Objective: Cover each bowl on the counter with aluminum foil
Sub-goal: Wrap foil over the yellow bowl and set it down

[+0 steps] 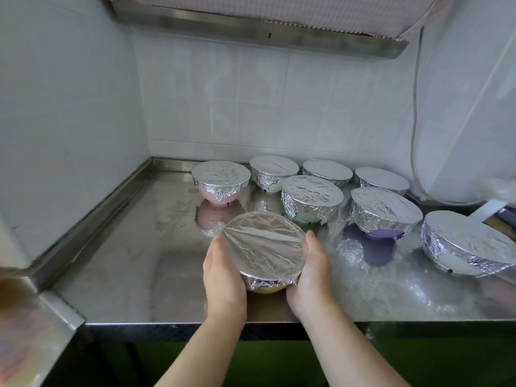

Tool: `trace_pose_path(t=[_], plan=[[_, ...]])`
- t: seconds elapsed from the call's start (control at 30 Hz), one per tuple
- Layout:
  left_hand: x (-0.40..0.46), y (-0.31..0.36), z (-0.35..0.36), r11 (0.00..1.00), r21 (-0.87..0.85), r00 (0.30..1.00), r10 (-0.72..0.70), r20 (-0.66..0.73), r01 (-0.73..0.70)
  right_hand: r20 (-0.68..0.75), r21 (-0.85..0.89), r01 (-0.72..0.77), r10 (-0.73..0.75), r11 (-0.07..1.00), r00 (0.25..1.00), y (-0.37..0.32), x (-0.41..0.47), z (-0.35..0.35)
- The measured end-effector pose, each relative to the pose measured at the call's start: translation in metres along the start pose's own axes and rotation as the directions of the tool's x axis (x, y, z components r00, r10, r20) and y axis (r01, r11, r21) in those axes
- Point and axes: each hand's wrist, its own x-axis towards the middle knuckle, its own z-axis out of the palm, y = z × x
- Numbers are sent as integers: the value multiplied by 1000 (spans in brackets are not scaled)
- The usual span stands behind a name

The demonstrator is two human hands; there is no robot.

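Both hands (268, 272) cupped around round yellow bowl (266, 289) under taut crinkled foil (265, 244)

Blurred white object (499, 188) cut at right edge

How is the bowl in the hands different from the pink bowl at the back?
The yellow bowl is held between the left hand and right hand, tilted toward the camera; the pink bowl sits level on the counter, untouched. The yellow bowl's foil looks smoother, the pink bowl's more crinkled. Both are foil-covered.
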Motion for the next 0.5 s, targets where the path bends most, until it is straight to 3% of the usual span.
trace_pose_path(t=[0.2,0.3,0.4,0.5], plan=[[-12,17,-6,997,43,996,60,63,-62,15,-94,24,-23,995,1000,-5,3,-3],[-13,25,-12,988,91,991,120,56,-125,32,-228,101,-96,968,995,-19,14,-7],[-17,29,-10,967,157,979,189,74,-198,112,-401,226,-198,888,974,-35,23,0],[-20,22,-6,951,227,976,192,101,-211,224,-554,294,-201,779,954,-38,20,10]])
